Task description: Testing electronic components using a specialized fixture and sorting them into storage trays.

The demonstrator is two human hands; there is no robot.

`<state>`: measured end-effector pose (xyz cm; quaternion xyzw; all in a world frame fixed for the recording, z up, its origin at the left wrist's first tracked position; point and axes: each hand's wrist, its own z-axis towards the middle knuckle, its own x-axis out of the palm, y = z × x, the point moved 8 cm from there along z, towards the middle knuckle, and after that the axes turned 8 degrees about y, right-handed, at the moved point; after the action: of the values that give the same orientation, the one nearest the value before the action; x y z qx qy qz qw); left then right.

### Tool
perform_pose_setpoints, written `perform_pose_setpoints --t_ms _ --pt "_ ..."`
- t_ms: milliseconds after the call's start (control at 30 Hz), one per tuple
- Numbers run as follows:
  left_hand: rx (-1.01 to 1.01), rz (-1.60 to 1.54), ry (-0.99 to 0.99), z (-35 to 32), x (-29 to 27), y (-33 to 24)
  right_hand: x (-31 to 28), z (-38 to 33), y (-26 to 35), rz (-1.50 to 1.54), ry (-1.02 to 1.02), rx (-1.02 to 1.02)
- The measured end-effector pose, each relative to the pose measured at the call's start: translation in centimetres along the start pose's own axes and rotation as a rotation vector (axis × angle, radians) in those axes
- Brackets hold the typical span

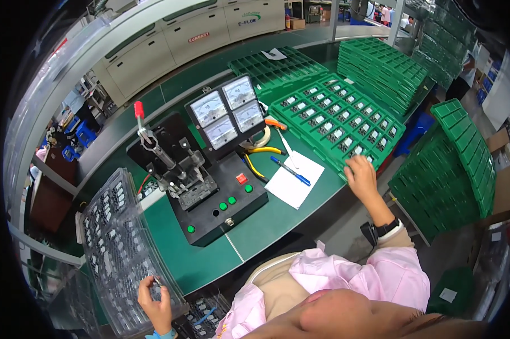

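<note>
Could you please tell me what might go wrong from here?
The small part in the left hand has only a fingertip grip, so it could slip and drop onto the clear tray.
The right hand is at the near corner of the green tray, so it might knock a part there out of place.
The pen lies loose on the paper; a bump could roll it away.

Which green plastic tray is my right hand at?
The green plastic tray holding rows of small parts; your bare right hand is at its near corner. Other green trays are farther.
</note>
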<state>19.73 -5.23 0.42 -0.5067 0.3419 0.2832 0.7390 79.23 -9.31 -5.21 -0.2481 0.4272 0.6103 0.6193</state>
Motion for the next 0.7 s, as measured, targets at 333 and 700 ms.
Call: perform_pose_setpoints --t_ms 333,700 --pt "0.029 -0.03 0.004 -0.2 0.2 -0.5 -9.2 6.0 -0.7 -0.057 -0.2 -0.041" --pt "0.024 -0.091 -0.004 -0.8 0.5 0.5 -13.9 9.3 -2.1 -0.134 -0.284 -0.162"
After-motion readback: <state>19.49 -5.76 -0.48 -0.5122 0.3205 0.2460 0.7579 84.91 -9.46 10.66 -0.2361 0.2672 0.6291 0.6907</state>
